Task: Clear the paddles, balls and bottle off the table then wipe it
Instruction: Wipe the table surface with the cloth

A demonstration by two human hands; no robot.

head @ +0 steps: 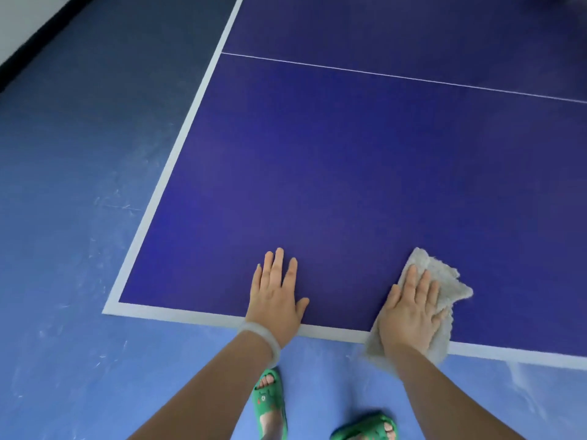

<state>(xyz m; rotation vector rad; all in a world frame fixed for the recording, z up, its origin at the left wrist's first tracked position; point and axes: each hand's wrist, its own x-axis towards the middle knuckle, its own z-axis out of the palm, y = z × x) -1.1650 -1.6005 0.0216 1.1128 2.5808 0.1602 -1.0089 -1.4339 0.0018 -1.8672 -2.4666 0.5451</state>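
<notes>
Both arms reach forward and down from the bottom of the view, palms down at the near edge of the table (317,154). The left hand (275,296) lies flat on the bare top, fingers straight and slightly spread, thumb out to the side, holding nothing. The right hand (413,315) presses flat on a cloth (448,277), fingers straight rather than curled around it. The cloth is grey, fuzzy and rumpled; it sits on the table's near border and one end droops over the edge. The tabletop is smooth, matte, deep blue, with a broad white border (178,147) and a thin white line (381,73) across it. A pale translucent bracelet (263,339) circles the left wrist. Green slippers (268,398) stand on the scuffed lighter blue floor (79,217)
</notes>
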